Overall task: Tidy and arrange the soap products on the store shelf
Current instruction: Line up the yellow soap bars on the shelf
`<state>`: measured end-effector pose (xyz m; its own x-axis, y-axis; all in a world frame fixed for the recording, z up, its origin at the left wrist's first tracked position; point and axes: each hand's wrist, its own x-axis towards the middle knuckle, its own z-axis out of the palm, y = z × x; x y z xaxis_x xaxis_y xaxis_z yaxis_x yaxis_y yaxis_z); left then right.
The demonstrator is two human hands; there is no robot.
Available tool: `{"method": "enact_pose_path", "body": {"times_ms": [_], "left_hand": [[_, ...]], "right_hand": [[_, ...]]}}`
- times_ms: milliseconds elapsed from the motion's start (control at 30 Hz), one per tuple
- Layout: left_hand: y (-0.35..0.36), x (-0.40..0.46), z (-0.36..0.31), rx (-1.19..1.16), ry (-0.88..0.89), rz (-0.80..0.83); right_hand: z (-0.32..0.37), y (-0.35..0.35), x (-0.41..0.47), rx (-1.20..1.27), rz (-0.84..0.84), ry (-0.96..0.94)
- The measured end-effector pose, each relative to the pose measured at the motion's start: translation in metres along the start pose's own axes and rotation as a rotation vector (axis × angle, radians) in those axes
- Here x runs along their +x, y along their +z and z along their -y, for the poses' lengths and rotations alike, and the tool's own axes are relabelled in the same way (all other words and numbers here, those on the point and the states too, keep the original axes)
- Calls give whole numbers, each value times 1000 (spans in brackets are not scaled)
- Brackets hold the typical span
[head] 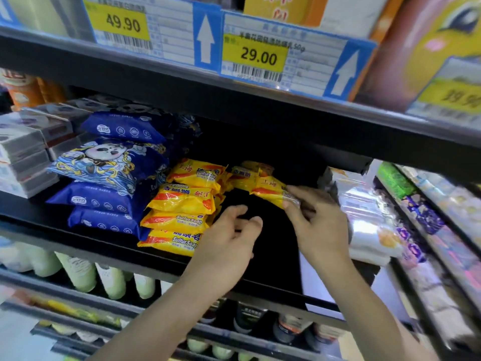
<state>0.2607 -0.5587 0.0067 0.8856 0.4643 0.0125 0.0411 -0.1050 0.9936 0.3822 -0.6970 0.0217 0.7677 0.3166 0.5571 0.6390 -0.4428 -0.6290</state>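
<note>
A stack of yellow sulfur soap packets stands on the black shelf, with more yellow packets lying loose behind it. My right hand pinches one yellow soap packet by its right end, lifted slightly off the shelf. My left hand hovers over the dark bare patch of shelf just right of the stack, fingers loosely curled and holding nothing. Blue panda-print soap packs are piled to the left of the yellow stack.
White boxed soaps are stacked at far left. Clear-wrapped white packs sit at the right, beside a neighbouring shelf unit. The upper shelf edge carries price tags. Pale bottles line the shelf below.
</note>
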Motion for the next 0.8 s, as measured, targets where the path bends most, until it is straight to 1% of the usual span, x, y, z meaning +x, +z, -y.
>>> {"method": "enact_pose_path", "body": {"times_ms": [100,167,200,267,400,467,533,667,733,800], "left_hand": [[0,-6,-11,-254,-112,-22],[-2,-8,-16,-388,-188,25],[-3,-9,-18,-392,-194,69],[-3,-12,-17,-307,-145,125],[-1,-13,-11,-245,-78,126],[-3,-12,-8,-253,-68,151],[-7,-12,-5,-251,-41,194],[-17,-13,1,-266,25,241],[-19,-13,3,-278,61,245],[-20,-13,5,-263,110,250]], "right_hand": [[3,-16,-27,91,35,-20],[3,-25,-43,72,46,-110],[3,-28,-50,56,47,-160],[0,-33,-59,56,50,-215],[2,-39,-66,108,91,-196],[6,-42,-69,183,130,-125],[12,-46,-71,268,171,0],[21,-58,-63,429,256,407],[23,-62,-58,621,323,587],[26,-64,-55,777,408,702]]}}
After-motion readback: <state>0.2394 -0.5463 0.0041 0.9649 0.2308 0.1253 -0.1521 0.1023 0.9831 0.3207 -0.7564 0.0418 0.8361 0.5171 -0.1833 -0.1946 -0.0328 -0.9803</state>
